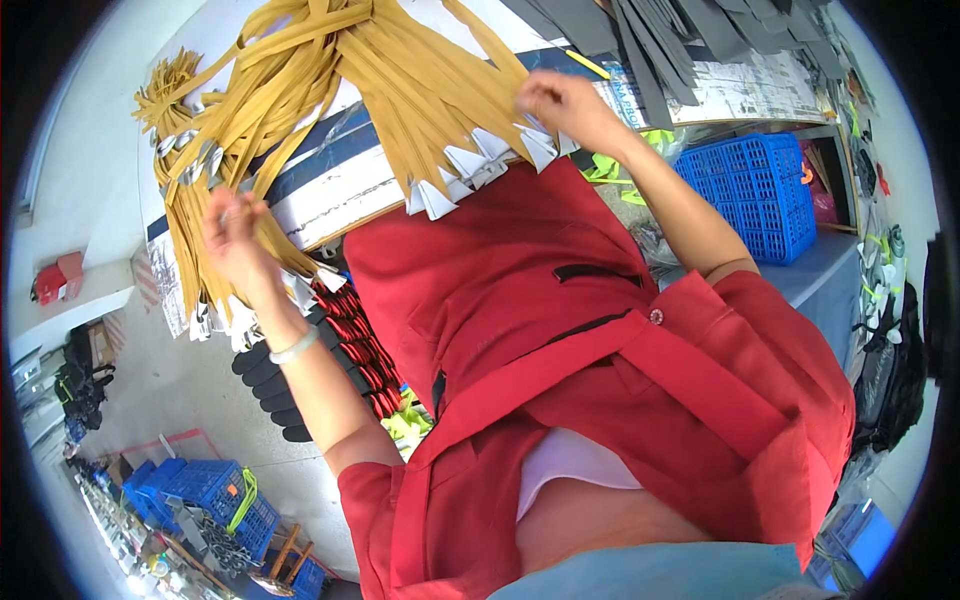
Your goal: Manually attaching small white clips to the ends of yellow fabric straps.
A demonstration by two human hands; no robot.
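A bundle of long mustard-yellow fabric strips (415, 95) lies fanned over the table, with white folded tabs (435, 200) along its near ends. My right hand (575, 108) is at the bundle's right edge, its fingers curled together just above a white tab; what they pinch, if anything, is hidden. Further left, more yellow strips (180, 225) hang over the table edge. Beside them my left hand (232, 235) is raised with bent fingers. Motion smears those fingertips, so I cannot tell whether they hold a strip.
Dark grey strips (650, 50) and a yellow pen-like tool (587, 64) lie on the far right of the table (330, 205). A blue plastic basket (755, 190) stands at the right. Black and red pieces (345, 345) are stacked below the edge. Blue crates (215, 495) stand on the floor.
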